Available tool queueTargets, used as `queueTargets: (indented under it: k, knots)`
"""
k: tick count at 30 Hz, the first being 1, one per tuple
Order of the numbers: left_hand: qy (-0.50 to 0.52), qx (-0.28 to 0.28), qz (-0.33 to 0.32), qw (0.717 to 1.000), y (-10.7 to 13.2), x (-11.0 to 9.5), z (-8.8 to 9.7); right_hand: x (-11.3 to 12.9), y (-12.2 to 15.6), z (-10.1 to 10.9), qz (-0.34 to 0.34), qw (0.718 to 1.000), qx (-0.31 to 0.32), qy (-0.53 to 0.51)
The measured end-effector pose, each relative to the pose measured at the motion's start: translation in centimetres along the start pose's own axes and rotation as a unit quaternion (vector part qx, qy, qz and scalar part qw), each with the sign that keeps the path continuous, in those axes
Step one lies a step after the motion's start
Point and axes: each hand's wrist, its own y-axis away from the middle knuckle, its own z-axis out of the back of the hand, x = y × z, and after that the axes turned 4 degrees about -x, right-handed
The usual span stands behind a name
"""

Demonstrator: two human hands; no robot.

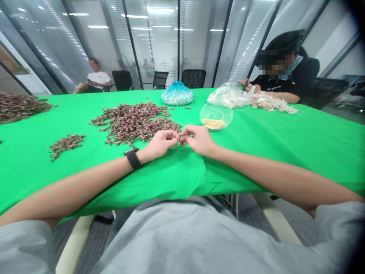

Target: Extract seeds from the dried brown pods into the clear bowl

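Three brown piles (134,123); one bowl (216,111)

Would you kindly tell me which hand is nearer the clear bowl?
Right: the right hand is in front of the clear bowl, slightly left; the left hand is farther left.

The white lettering (281,86) on the black shirt (305,76) is illegible.

Wears a plain light grey top (182,236), faintly bluish in tone, loose in cut and softly creased across the front. Has short, wide sleeves (339,224) in the same grey fabric, wrinkled, ending near the elbows. Carries a dark watch (132,158) on the left wrist, with a squarish case and a broad black band, ridged crosswise in segments. Leaves forearms and hands (201,140) bare.
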Motion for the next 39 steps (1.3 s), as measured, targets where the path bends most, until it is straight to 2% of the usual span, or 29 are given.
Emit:
queueTargets:
  k: [5,14,19,23,28,35,39]
  knots:
    - [-0.012,0.000,-0.009,1.000,0.1,0.0,0.1,0.0,-0.1,-0.1,-0.007,1.000,-0.001,-0.011]
    - [-0.038,0.003,-0.031,0.999,0.1,0.3,0.1,-0.1,-0.3,-0.5,-0.069,0.994,-0.016,-0.089]
    - [-0.045,0.000,-0.040,0.998,0.0,0.2,0.1,-0.1,-0.4,-0.5,-0.082,0.991,-0.014,-0.102]
    - [-0.038,-0.005,-0.033,0.999,-0.1,0.0,0.2,-0.4,-0.3,-0.2,-0.041,0.997,-0.010,-0.065]
    - [-0.027,-0.015,-0.013,0.999,-0.3,0.0,0.3,-1.0,-0.2,0.1,0.029,0.999,-0.010,0.034]
    - [-0.032,-0.027,-0.007,0.999,-0.4,0.3,0.3,-0.3,-0.2,0.3,0.109,0.981,-0.019,0.159]
    - [-0.054,-0.032,-0.014,0.998,-0.4,0.2,0.2,-0.2,-0.3,0.3,0.124,0.974,-0.017,0.190]
